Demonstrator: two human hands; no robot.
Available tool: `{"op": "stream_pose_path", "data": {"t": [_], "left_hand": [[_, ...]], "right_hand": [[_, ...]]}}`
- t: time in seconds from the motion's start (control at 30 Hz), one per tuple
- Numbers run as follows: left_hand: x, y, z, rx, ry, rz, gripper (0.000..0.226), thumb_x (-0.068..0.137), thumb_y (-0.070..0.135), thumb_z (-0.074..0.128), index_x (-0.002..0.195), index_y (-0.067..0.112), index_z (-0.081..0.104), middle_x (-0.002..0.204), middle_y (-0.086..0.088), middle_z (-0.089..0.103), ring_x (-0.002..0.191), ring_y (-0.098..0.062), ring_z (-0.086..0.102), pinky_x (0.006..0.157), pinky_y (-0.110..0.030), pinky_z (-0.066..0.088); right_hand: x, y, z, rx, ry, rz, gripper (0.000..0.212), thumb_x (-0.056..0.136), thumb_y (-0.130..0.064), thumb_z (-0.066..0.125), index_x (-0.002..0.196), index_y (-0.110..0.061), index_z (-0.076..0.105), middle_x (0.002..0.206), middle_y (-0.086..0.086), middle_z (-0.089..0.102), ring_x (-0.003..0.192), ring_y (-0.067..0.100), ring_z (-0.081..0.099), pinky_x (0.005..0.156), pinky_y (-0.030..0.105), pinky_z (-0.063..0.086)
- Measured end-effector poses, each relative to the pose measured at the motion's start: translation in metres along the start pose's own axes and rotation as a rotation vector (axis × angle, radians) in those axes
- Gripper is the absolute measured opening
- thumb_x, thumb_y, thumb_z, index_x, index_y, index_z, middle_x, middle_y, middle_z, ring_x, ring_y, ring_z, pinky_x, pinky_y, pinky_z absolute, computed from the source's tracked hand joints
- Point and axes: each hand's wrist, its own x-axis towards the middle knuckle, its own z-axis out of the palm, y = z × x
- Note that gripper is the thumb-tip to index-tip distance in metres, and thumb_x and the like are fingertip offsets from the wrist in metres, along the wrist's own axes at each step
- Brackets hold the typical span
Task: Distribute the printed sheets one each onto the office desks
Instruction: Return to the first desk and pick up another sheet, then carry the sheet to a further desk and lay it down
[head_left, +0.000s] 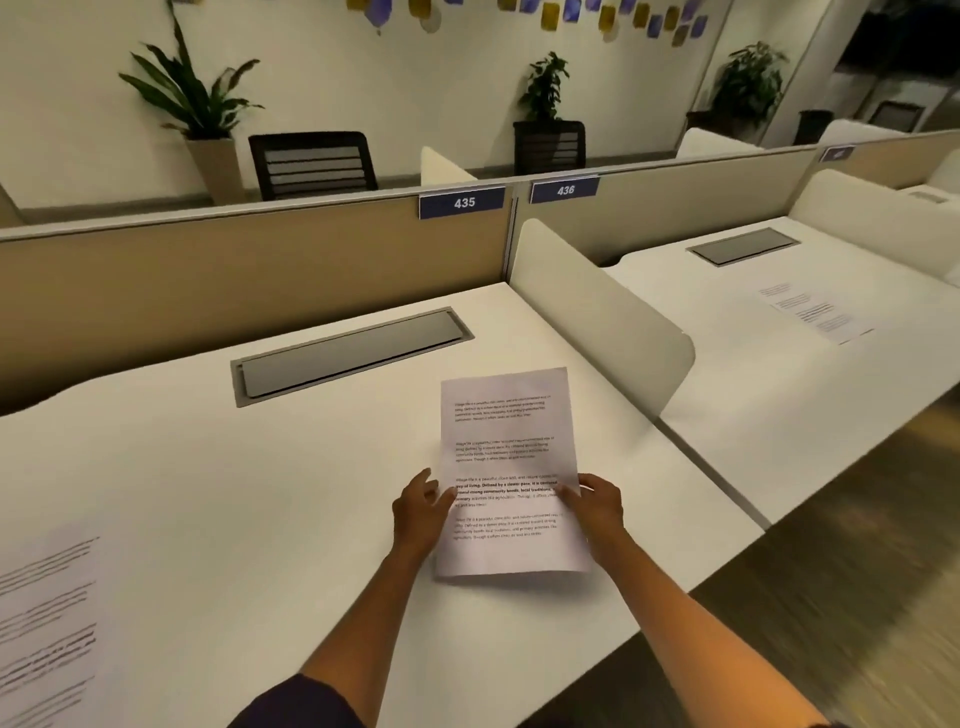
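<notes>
Both hands are meeting on one printed sheet (506, 467) near the middle of the frame: my left hand (421, 512) is pinching its left edge with fingers curled partly closed, and my right hand (597, 506) is gripping its right edge, thumb lying over the print. I cannot tell whether the sheet is lying flat on the counter (260, 493) or hovering just above it; its lower corners are looking slightly lifted. Its long axis is running from the bottom of the frame toward the top, tilting a little rightward, with the text's top end pointing at the tan partition (249, 270) carrying the label 435 (462, 202). The paragraphs are too blurred for me to read.

At the lower left, another sheet (47, 618) is lying on the same counter, cut off by the frame edge and smeared by motion. Beyond the white divider (597, 312), a third sheet (815, 312) is resting on the neighbouring counter (753, 389) at the right, its print showing only as faint grey lines. A grey cable flap (353, 353) is sitting above the held sheet, well apart from it.
</notes>
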Motion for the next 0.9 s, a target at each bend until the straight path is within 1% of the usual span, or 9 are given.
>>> {"op": "stream_pose_path", "data": {"t": [0.07, 0.13, 0.2, 0.23, 0.47, 0.57, 0.63, 0.77, 0.9], "left_hand": [[-0.001, 0.010, 0.020, -0.053, -0.033, -0.029, 0.054, 0.085, 0.023, 0.072, 0.133, 0.007, 0.055, 0.123, -0.014, 0.066, 0.114, -0.028, 0.062, 0.102, -0.038, 0.049], [-0.002, 0.019, 0.042, -0.075, -0.082, -0.021, 0.032, 0.084, 0.021, 0.072, 0.110, 0.003, 0.069, 0.102, -0.010, 0.071, 0.097, -0.025, 0.065, 0.091, -0.037, 0.052], [-0.006, 0.031, 0.069, -0.095, -0.138, -0.016, 0.018, 0.082, 0.017, 0.071, 0.086, 0.000, 0.071, 0.083, -0.009, 0.071, 0.079, -0.023, 0.061, 0.077, -0.035, 0.049], [-0.008, 0.037, 0.084, -0.100, -0.159, -0.020, 0.016, 0.082, 0.016, 0.071, 0.081, 0.000, 0.071, 0.081, -0.011, 0.072, 0.075, -0.023, 0.060, 0.074, -0.036, 0.050], [-0.034, 0.075, 0.212, -0.084, -0.326, -0.022, 0.013, 0.085, 0.015, 0.069, 0.075, 0.009, 0.072, 0.089, -0.012, 0.076, 0.080, -0.028, 0.068, 0.079, -0.043, 0.057], [-0.050, 0.093, 0.278, -0.048, -0.393, -0.015, 0.012, 0.086, 0.017, 0.070, 0.076, 0.012, 0.072, 0.085, -0.004, 0.076, 0.079, -0.024, 0.069, 0.067, -0.032, 0.056], [-0.058, 0.107, 0.320, -0.013, -0.426, -0.003, 0.011, 0.087, 0.018, 0.070, 0.077, 0.014, 0.071, 0.085, -0.002, 0.075, 0.079, -0.022, 0.069, 0.065, -0.029, 0.054], [-0.077, 0.136, 0.406, 0.035, -0.505, 0.019, 0.007, 0.086, 0.017, 0.071, 0.079, 0.016, 0.071, 0.088, -0.002, 0.073, 0.083, -0.021, 0.067, 0.071, -0.030, 0.054], [-0.103, 0.157, 0.491, 0.092, -0.633, 0.056, 0.007, 0.088, 0.020, 0.069, 0.085, 0.015, 0.071, 0.097, -0.005, 0.073, 0.089, -0.028, 0.070, 0.085, -0.045, 0.058]], "right_hand": [[0.004, 0.005, -0.023, 0.092, 0.010, 0.029, 0.022, 0.082, -0.016, 0.073, 0.103, -0.009, 0.070, 0.107, 0.012, 0.072, 0.096, 0.034, 0.069, 0.092, 0.053, 0.054], [0.007, 0.012, -0.048, 0.154, 0.028, 0.062, 0.019, 0.083, -0.015, 0.072, 0.102, -0.011, 0.070, 0.106, 0.011, 0.073, 0.094, 0.034, 0.070, 0.090, 0.054, 0.055], [0.013, 0.023, -0.076, 0.206, 0.062, 0.103, 0.021, 0.084, -0.015, 0.071, 0.105, -0.012, 0.068, 0.109, 0.011, 0.071, 0.096, 0.033, 0.069, 0.091, 0.052, 0.056], [0.015, 0.029, -0.091, 0.230, 0.081, 0.121, 0.022, 0.085, -0.015, 0.071, 0.106, -0.012, 0.068, 0.110, 0.011, 0.071, 0.097, 0.033, 0.069, 0.091, 0.052, 0.055], [0.037, 0.075, -0.208, 0.422, 0.218, 0.196, 0.023, 0.087, -0.009, 0.069, 0.109, -0.005, 0.065, 0.105, 0.016, 0.071, 0.093, 0.034, 0.071, 0.088, 0.053, 0.057], [0.050, 0.092, -0.272, 0.470, 0.238, 0.204, 0.014, 0.088, -0.008, 0.067, 0.102, -0.006, 0.065, 0.102, 0.016, 0.072, 0.092, 0.035, 0.071, 0.085, 0.055, 0.057], [0.057, 0.103, -0.311, 0.498, 0.271, 0.210, 0.015, 0.089, -0.010, 0.066, 0.104, -0.007, 0.064, 0.101, 0.014, 0.073, 0.091, 0.033, 0.072, 0.083, 0.054, 0.058], [0.067, 0.128, -0.388, 0.562, 0.362, 0.213, 0.017, 0.089, -0.011, 0.066, 0.105, -0.007, 0.064, 0.100, 0.012, 0.072, 0.089, 0.031, 0.072, 0.077, 0.046, 0.061], [0.070, 0.156, -0.463, 0.622, 0.486, 0.204, 0.005, 0.089, -0.006, 0.066, 0.092, -0.010, 0.064, 0.098, 0.014, 0.072, 0.081, 0.026, 0.071, 0.066, 0.034, 0.058]]}}
